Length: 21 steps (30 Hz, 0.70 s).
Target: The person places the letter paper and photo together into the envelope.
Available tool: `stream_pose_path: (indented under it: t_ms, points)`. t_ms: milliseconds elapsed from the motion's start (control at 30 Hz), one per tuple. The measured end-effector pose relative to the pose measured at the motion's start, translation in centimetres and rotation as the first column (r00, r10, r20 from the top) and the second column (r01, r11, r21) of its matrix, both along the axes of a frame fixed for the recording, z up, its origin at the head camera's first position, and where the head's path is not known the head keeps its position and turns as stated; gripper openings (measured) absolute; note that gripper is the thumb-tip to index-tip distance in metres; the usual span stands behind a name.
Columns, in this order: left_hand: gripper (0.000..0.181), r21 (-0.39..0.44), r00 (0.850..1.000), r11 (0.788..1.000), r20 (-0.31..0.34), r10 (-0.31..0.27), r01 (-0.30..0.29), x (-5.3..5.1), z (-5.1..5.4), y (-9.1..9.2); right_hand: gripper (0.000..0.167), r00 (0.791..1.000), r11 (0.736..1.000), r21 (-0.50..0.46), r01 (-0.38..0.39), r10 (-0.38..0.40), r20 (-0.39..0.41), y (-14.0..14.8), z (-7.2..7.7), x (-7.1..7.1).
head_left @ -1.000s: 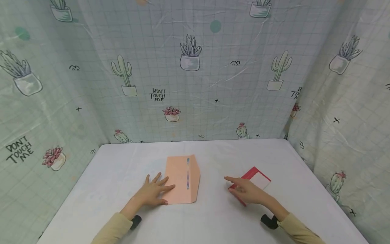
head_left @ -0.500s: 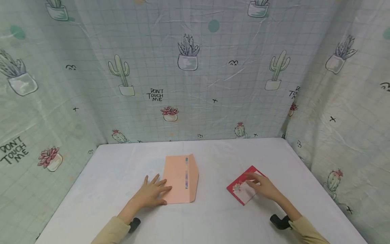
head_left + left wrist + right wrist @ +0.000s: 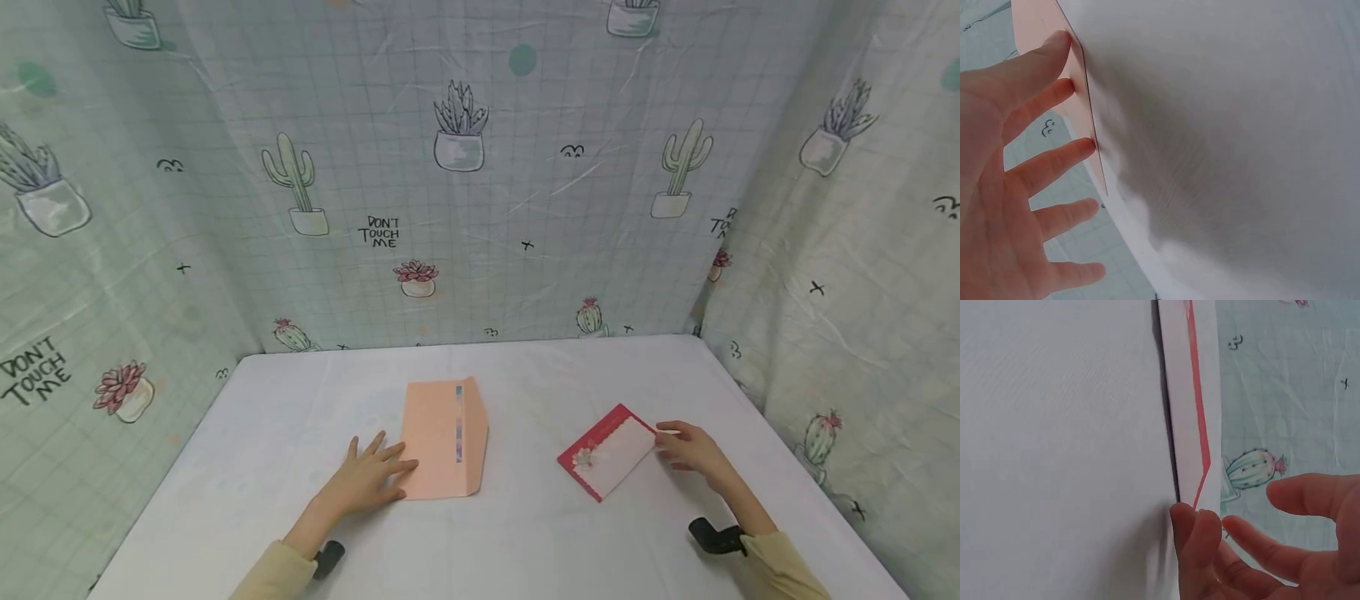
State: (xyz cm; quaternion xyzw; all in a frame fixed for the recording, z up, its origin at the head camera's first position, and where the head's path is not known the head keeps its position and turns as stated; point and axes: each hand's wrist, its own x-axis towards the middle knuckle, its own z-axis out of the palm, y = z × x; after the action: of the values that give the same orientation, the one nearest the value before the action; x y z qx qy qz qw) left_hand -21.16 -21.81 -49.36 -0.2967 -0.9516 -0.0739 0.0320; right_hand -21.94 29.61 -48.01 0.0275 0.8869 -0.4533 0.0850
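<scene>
A peach envelope point(image 3: 435, 442) with a coloured strip lies flat on the table, its pointed flap to the right. My left hand point(image 3: 360, 483) rests on its left edge, fingers spread; in the left wrist view the thumb and fingertips of the left hand point(image 3: 1029, 156) meet the envelope point(image 3: 1075, 94). A red and white card point(image 3: 615, 450) with a flower lies slanted on the right. My right hand point(image 3: 693, 452) is at its right corner, fingers loosely bent. The right wrist view has fingertips of the right hand point(image 3: 1260, 550) at the corner of the card point(image 3: 1185, 394); whether they pinch it is unclear.
The white table point(image 3: 525, 542) ends at a back edge against a hanging cloth point(image 3: 480, 208) printed with cacti and plants. The cloth also hangs at both sides. Black devices are worn at both wrists, below beige sleeves.
My right hand has moved rightward across the card to its right corner, uncovering the white area and flower. The left hand has shifted slightly left on the envelope.
</scene>
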Motion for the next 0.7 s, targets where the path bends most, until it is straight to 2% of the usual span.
stream_pose_path:
  t_ms: [233,433,700]
  points:
    - [0.044,0.016,1.000,1.000,0.006,0.007,-0.008,0.2,0.1,0.0,0.047,0.990,0.991,-0.072,0.117,-0.111,0.092,0.9,-0.3,0.0]
    - [0.043,0.030,1.000,0.999,0.017,0.013,-0.013,0.3,0.2,0.1,0.050,0.976,0.978,-0.060,0.198,-0.191,0.108,0.5,-0.4,-0.8]
    - [0.043,0.029,0.999,0.999,0.038,0.030,-0.031,0.3,0.4,0.3,0.048,0.963,0.978,-0.047,0.205,-0.193,0.190,0.7,-0.5,-2.2]
